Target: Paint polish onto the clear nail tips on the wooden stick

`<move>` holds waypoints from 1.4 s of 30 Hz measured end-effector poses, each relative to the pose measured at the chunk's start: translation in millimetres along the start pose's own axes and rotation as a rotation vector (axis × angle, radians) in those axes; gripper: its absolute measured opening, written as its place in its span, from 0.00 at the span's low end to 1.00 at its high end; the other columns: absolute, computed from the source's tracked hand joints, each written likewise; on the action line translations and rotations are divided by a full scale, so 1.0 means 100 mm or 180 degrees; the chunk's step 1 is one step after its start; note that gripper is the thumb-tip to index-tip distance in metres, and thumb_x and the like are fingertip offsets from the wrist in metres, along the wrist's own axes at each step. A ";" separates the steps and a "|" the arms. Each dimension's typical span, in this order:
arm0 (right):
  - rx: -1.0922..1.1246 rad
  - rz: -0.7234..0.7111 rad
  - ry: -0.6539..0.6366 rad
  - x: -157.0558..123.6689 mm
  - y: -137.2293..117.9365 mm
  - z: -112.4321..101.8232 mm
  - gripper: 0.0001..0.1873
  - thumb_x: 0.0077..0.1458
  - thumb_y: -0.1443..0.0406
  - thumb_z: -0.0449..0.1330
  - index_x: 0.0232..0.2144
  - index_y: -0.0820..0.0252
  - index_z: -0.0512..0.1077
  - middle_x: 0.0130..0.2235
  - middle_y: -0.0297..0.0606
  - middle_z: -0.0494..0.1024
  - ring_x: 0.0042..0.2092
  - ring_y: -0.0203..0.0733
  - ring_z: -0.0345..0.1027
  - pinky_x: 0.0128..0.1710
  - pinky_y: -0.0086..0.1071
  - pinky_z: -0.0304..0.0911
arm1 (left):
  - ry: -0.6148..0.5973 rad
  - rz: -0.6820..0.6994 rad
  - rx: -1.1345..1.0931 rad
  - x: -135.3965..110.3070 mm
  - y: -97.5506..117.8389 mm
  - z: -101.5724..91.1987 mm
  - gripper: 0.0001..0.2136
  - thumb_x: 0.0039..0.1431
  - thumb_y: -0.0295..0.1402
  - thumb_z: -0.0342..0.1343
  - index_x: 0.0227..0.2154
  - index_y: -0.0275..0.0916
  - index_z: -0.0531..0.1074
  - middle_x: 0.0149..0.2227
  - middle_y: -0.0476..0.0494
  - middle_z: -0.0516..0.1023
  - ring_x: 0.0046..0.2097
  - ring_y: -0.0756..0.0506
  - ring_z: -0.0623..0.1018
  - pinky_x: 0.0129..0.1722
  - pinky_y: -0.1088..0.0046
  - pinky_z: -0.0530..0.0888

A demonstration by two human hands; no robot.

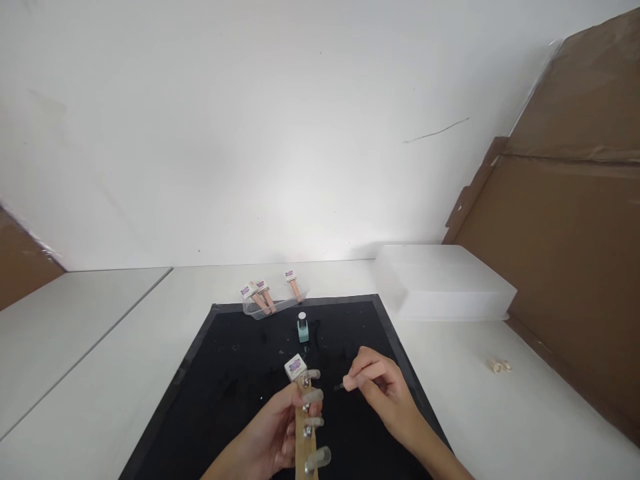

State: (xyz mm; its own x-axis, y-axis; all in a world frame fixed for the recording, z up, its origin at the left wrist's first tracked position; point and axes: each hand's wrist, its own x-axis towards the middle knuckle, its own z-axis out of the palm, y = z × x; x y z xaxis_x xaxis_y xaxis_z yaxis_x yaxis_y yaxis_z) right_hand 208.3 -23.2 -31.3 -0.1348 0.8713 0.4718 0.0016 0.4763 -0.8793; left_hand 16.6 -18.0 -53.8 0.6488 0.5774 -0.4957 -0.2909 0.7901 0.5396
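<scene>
My left hand (273,437) is closed round a wooden stick (303,437) that carries several clear false nails on small clips, with a white tag at its top. My right hand (383,393) pinches a pink nail-polish brush cap (361,377), its dark brush tip pointing left towards the nails on the stick. A small teal polish bottle (303,328) stands open on the black mat (220,380), just beyond both hands.
A clear tray (274,303) with three more tagged sticks lies at the mat's far edge. A white plastic box (443,281) sits to the right by the wall. Small pale rings (499,365) lie on the white table; brown cardboard (570,267) leans at the right.
</scene>
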 end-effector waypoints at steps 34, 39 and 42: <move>-0.0001 -0.0240 -0.0402 -0.02 -0.06 -0.01 0.12 0.46 0.76 0.55 0.30 0.57 0.72 0.26 0.33 0.70 0.27 0.38 0.62 0.27 0.30 0.57 | 0.0312 -0.0228 0.0354 0.03 -0.02 0.02 0.09 0.40 0.38 0.53 0.18 0.36 0.65 0.12 0.60 0.52 0.12 0.61 0.46 0.12 0.83 0.40; -0.0137 -0.0375 -0.0576 -0.01 -0.05 0.00 0.16 0.43 0.79 0.56 0.32 0.57 0.73 0.25 0.34 0.72 0.28 0.38 0.63 0.28 0.30 0.57 | 0.0399 -0.0158 0.0395 0.04 0.00 0.08 0.09 0.39 0.38 0.53 0.18 0.37 0.66 0.12 0.59 0.56 0.11 0.60 0.47 0.13 0.82 0.40; -0.0168 -0.0229 -0.0409 -0.01 -0.06 -0.01 0.15 0.42 0.80 0.54 0.27 0.58 0.72 0.24 0.33 0.72 0.26 0.37 0.62 0.26 0.29 0.56 | 0.0383 -0.0150 0.0465 0.03 0.00 0.09 0.10 0.39 0.39 0.53 0.18 0.37 0.65 0.11 0.59 0.56 0.11 0.60 0.48 0.12 0.82 0.39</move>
State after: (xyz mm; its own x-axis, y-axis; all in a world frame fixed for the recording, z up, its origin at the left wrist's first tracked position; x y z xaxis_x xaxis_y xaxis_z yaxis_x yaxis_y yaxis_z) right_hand 209.1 -26.7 -26.6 -0.2620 0.8142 0.5182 0.0392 0.5454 -0.8372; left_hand 24.6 -18.0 -48.7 0.5680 0.5679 -0.5958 -0.1513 0.7836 0.6026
